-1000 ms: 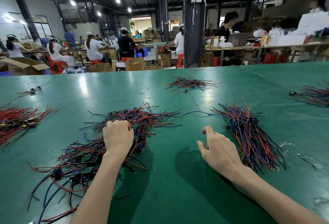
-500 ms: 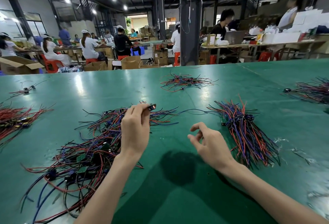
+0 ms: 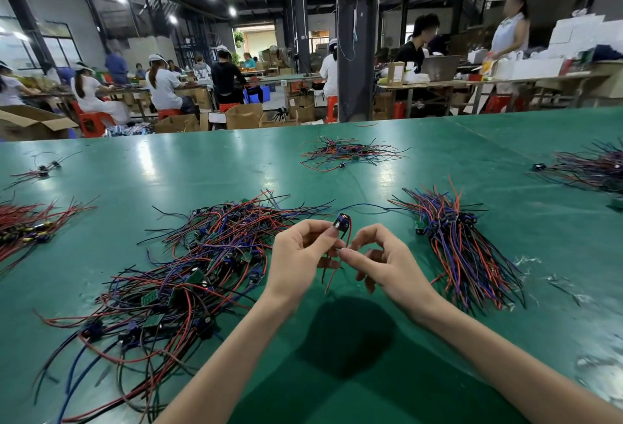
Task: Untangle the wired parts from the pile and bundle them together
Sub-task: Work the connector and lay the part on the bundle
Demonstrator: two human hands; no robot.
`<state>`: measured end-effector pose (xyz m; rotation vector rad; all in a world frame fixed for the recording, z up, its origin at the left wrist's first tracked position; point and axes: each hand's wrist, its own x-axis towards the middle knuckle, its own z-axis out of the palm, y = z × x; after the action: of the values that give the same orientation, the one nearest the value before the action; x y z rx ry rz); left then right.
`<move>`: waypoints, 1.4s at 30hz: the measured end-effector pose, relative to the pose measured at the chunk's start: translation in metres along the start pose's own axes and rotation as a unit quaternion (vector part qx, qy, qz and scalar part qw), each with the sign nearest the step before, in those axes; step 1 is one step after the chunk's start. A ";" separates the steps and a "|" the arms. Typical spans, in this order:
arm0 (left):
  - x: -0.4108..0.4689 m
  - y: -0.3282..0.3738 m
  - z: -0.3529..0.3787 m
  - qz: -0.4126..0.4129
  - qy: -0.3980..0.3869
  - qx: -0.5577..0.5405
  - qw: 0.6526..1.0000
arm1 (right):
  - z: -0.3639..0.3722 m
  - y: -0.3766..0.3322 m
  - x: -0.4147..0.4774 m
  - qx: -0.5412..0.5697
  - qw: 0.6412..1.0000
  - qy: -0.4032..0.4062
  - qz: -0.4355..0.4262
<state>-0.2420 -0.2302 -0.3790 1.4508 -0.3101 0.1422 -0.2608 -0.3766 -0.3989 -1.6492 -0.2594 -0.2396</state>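
Pinching a small dark wired part [image 3: 342, 222] between thumb and fingertips, the left hand [image 3: 298, 256] holds it above the smooth green counter [image 3: 202, 170]. Its thin red and black leads hang down toward the near edge. The right hand [image 3: 384, 261] meets it just below, fingertips closed on those leads. A tangled pile [image 3: 188, 275] of glossy red, blue and black wires and small green boards sprawls to the left. The gathered bundle [image 3: 462, 251] lies to the right, its long axis running far-left to near-right, nearer the right hand, which seems best placed to add the part.
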 end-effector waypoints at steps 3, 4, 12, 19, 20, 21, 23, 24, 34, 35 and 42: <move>0.000 0.001 0.000 -0.035 0.005 -0.024 0.999 | -0.002 -0.001 0.002 0.004 1.000 0.012 0.017; 0.001 0.002 0.000 -0.055 0.003 -0.042 0.998 | -0.002 -0.001 0.002 0.009 1.000 0.002 0.023; 0.001 0.002 0.002 -0.131 -0.023 -0.074 0.988 | -0.001 -0.006 0.002 0.025 0.999 -0.029 0.031; 0.002 0.003 -0.001 -0.151 -0.038 -0.093 0.983 | -0.009 -0.005 0.006 0.089 0.993 0.022 0.071; 0.003 0.003 -0.001 -0.150 -0.035 -0.089 0.984 | -0.009 -0.005 0.006 0.086 0.993 0.029 0.068; 0.003 0.003 -0.002 -0.149 -0.030 -0.083 0.985 | -0.010 -0.004 0.007 0.086 0.993 0.037 0.065; 0.004 0.002 -0.003 -0.149 -0.022 -0.068 0.986 | -0.011 -0.003 0.008 0.090 0.992 0.057 0.063; 0.005 0.002 -0.003 -0.151 -0.022 -0.060 0.987 | -0.012 -0.002 0.009 0.092 0.992 0.067 0.062; 0.016 0.009 -0.017 -0.278 -0.128 0.018 0.952 | -0.008 0.014 0.009 0.061 0.988 0.106 0.090; 0.025 0.010 -0.019 -0.295 -0.119 0.023 0.948 | -0.009 0.016 0.009 0.047 0.985 0.139 0.092; 0.138 0.044 0.023 -0.219 -0.032 0.166 0.961 | -0.008 0.018 0.003 -0.018 0.972 0.232 0.039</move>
<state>-0.1263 -0.2606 -0.2949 1.8257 -0.0096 -0.2237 -0.2527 -0.3859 -0.4143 -1.5840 0.1661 -0.5620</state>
